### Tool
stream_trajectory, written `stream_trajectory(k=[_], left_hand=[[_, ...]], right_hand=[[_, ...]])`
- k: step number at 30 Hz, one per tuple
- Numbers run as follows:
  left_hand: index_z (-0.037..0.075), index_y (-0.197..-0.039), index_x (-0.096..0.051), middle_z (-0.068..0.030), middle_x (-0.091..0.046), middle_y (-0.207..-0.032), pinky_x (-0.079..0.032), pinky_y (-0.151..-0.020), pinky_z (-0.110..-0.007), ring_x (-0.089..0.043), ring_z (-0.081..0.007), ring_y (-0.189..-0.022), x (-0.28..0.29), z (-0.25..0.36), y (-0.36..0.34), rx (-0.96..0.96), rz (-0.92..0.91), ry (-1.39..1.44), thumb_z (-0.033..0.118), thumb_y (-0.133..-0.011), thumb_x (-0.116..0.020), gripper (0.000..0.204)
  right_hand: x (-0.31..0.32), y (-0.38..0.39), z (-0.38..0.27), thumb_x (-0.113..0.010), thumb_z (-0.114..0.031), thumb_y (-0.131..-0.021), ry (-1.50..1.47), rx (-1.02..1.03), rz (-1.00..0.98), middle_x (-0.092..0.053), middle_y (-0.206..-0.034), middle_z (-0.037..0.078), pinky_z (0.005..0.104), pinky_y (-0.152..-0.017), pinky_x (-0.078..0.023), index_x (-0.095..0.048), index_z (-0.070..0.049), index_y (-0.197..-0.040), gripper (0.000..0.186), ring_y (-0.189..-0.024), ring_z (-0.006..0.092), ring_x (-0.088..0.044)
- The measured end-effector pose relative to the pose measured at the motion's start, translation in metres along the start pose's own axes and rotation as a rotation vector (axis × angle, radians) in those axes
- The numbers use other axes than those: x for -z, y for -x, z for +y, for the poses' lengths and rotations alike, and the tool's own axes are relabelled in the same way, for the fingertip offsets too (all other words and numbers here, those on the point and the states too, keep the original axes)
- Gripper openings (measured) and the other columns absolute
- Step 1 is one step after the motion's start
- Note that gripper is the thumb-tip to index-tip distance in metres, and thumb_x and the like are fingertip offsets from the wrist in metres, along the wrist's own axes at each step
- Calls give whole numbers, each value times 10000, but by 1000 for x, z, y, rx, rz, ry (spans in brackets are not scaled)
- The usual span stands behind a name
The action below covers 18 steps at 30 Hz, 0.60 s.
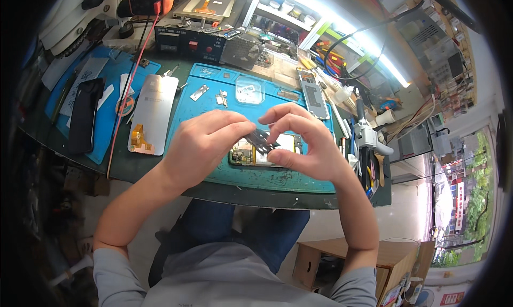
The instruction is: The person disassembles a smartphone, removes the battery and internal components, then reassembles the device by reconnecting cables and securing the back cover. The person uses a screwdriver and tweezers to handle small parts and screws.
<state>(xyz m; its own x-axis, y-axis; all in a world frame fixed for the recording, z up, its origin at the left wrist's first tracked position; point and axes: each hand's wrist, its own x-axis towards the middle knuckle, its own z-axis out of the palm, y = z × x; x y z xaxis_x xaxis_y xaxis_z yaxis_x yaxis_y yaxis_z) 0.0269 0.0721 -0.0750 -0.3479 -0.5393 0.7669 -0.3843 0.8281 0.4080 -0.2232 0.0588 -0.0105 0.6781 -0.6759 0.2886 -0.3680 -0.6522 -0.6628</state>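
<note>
Black phone [84, 115]: it is lying far left of the opened phone on the counter [139, 165], well apart from my hands, so I am not worrying about it.

Detached screen panel [152, 112]: it is resting face down left of the opened phone, its orange flex tail pointing toward me; I am judging that a careless sweep of my left forearm could catch that tail.

Left hand [200, 144]: I am holding it just above the left end of the opened phone, fingers [235, 130] pinched on the near end of a small dark part.

Small dark part [262, 139]: I am gripping it between both hands, lifted just over the opened phone; it looks thin, so twisting my hands against each other could bend or crack it, and a slip would be dropping it onto the exposed board.

Opened phone [267, 152]: it is lying on the blue mat [299, 179] directly under my hands, its board and pale battery uncovered; I cannot tell whether the dark part is tethered to it, and if it is, pulling upward could be tearing a connector.

Right hand [304, 147]: I am curling it over the right half of the opened phone, thumb and forefinger clamped on the part's far end.

Loose metal pieces [222, 97]: they are sitting beyond the opened phone, near enough that a nudge could be scattering them.
</note>
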Motion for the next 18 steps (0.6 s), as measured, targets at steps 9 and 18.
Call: stream_trajectory(k=[9, 18], left_hand=[[-5, -1085, -754, -121, -767, -1063, -627, -810, -370, -759, -294, -976, -5, -1, 0, -36, 19, 46, -68, -838, -767, 255], [46, -1407, -652, -172, -687, -1342, -570, -956, -431, -688, -361, -1173, 2, 12, 12, 271, -85, -158, -8, -858, -793, 569]], right_hand=[[-4, 8, 24, -917, -206, -864, -453, -193, -120, -651, -1393, 149, 367, -1027, -554, -714, -61, -1099, 344, -1145, 211, -679], [-12, 3, 36, -938, -193, -786, 85, 16, 73, -639, -1239, 121, 389, -934, -574, -698, -62, -1186, 485, -1084, 289, -681]])
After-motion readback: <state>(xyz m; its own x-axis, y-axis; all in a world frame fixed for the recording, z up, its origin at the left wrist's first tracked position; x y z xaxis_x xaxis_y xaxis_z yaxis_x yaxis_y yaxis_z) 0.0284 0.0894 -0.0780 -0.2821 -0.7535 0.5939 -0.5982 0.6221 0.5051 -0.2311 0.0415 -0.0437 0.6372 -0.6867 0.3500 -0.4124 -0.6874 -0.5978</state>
